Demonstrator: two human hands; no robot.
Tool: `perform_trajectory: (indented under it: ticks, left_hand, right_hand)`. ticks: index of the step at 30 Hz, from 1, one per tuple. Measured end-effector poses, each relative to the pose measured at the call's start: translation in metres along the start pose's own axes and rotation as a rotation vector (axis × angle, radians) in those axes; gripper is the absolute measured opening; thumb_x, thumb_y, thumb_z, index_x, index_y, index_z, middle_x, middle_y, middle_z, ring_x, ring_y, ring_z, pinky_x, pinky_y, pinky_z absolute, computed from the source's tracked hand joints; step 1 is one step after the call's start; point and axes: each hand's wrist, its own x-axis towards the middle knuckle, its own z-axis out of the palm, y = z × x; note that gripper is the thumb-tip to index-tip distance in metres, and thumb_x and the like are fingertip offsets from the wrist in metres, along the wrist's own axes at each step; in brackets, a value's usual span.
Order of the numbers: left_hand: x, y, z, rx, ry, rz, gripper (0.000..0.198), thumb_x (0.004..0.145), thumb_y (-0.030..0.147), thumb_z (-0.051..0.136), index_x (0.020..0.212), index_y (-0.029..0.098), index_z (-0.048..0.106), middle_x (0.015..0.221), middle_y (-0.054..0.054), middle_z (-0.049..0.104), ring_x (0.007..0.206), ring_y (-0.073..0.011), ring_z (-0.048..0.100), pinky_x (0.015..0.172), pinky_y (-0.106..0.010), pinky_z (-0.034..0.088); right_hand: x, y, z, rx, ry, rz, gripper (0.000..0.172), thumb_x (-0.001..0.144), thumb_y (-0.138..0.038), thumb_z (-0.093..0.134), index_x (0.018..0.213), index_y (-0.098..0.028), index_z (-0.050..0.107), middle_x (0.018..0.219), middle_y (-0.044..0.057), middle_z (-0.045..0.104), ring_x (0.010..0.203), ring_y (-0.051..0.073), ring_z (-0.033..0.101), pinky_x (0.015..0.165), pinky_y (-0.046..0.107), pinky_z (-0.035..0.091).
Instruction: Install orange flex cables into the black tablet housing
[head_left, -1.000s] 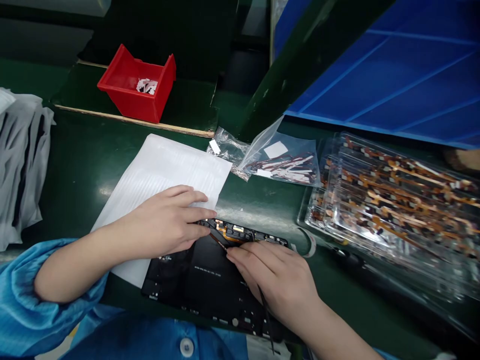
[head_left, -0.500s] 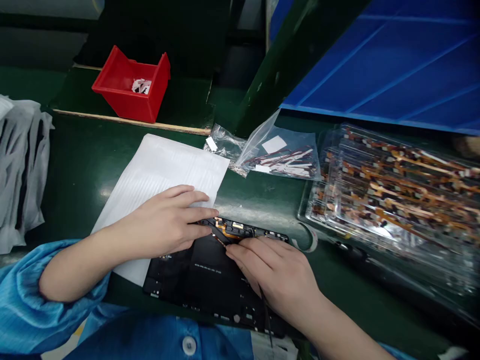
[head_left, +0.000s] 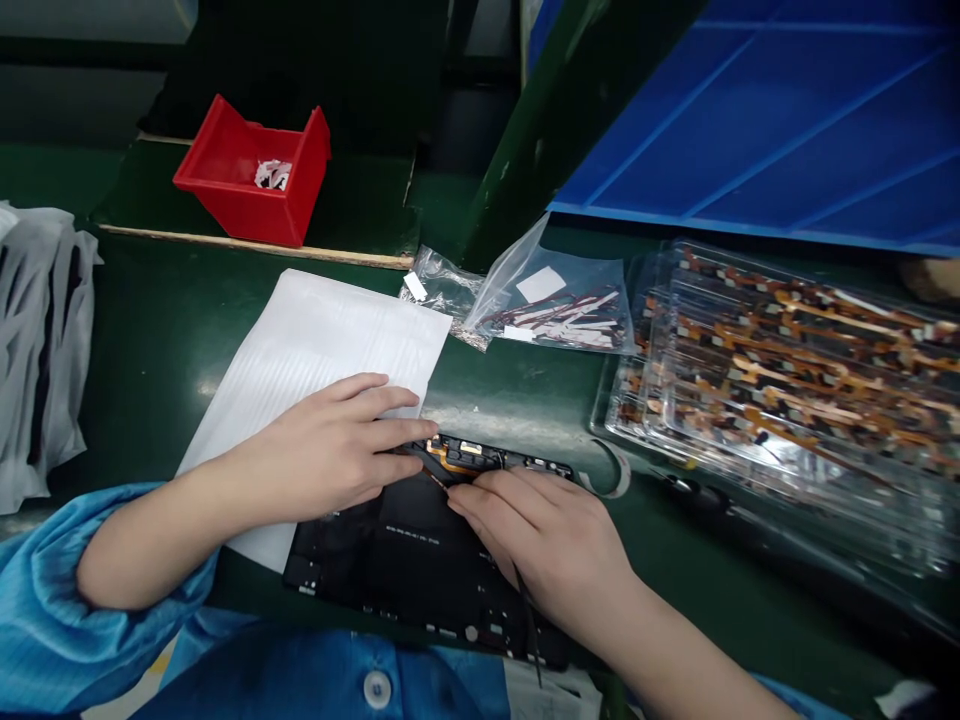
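A black tablet-like device, its inner parts exposed, lies in front of me. My left hand rests across its upper left edge with fingers stretched out, the fingertips touching the parts there. Beside those fingertips runs an orange flex cable along the top edge. My right hand lies over the upper right of the device, fingers closed in a pinch near the flex cable; what they hold is hidden. From under the right palm a thin black strand trails down over the device. White foam sheet reaches under my left forearm.
A red bin with small white pieces stands at the back left. Clear bags of small parts lie behind the device. Stacked clear trays of orange flex cables are on the right, below a blue panel. White sleeves hang far left.
The view has shifted slightly, so the surroundings sit a little further left. Both hands keep nearly the same place on the device.
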Motion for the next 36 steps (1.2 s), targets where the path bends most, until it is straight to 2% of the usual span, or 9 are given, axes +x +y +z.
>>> perform_trajectory:
  ticks: [16,23,36]
  left_hand:
    - [0.003,0.006,0.001,0.041,0.014,-0.003,0.027,0.103,0.024,0.051,0.118,0.023,0.073,0.143,0.001,0.058,0.135,-0.0265,0.048,0.117,-0.047,0.036]
    - [0.002,0.010,0.002,0.050,-0.015,0.002,0.028,0.102,0.024,0.053,0.123,0.025,0.071,0.148,0.001,0.054,0.139,-0.0264,0.044,0.121,-0.048,0.031]
    - [0.006,0.014,0.001,0.060,-0.019,0.021,0.032,0.102,0.021,0.049,0.125,0.023,0.071,0.145,-0.001,0.056,0.138,-0.0281,0.045,0.120,-0.049,0.030]
  right_hand:
    - [0.000,0.001,0.001,-0.009,0.021,0.005,0.009,0.099,-0.011,0.058,0.102,-0.014,0.066,0.090,0.003,0.065,0.078,0.017,0.054,0.071,0.030,0.036]
    - [0.000,0.001,0.001,-0.005,0.032,0.007,0.009,0.100,-0.012,0.058,0.101,-0.015,0.067,0.091,0.003,0.065,0.078,0.016,0.054,0.071,0.030,0.036]
    - [0.000,0.001,0.002,0.020,0.031,0.018,0.012,0.100,-0.011,0.056,0.099,-0.013,0.068,0.092,0.004,0.065,0.080,0.016,0.055,0.072,0.030,0.038]
